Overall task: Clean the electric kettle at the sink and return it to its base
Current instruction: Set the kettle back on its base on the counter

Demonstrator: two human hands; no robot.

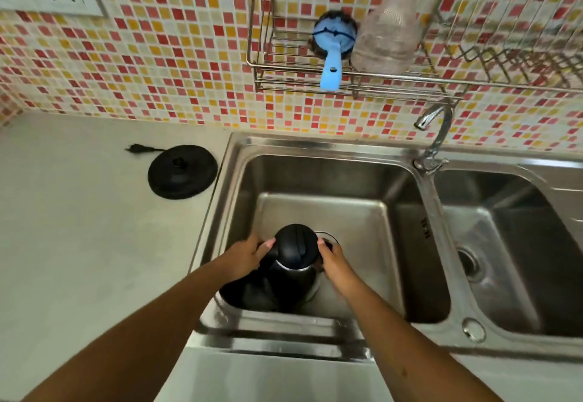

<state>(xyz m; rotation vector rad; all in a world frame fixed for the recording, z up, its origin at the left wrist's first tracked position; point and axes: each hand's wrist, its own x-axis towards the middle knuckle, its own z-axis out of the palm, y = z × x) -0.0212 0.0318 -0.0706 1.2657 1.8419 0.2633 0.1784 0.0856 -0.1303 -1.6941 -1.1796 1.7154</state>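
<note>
A person's left hand (244, 255) and right hand (334, 263) are clasping the black kettle (293, 263) in the left sink basin (407, 222), fingers clamped around its lid, needing steady support from both sides.

glossy black kettle (295, 248), shiny steel sink (318, 177)

Kettle (291, 263) in left sink basin (394, 181), base (183, 172) on counter (79, 228) leftward

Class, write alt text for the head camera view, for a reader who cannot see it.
Two bare hands, left hand and right hand, hold a black electric kettle inside the left basin of a steel double sink. Its round black base sits unplugged on the counter to the left, before a red and yellow mosaic tile wall.
</note>
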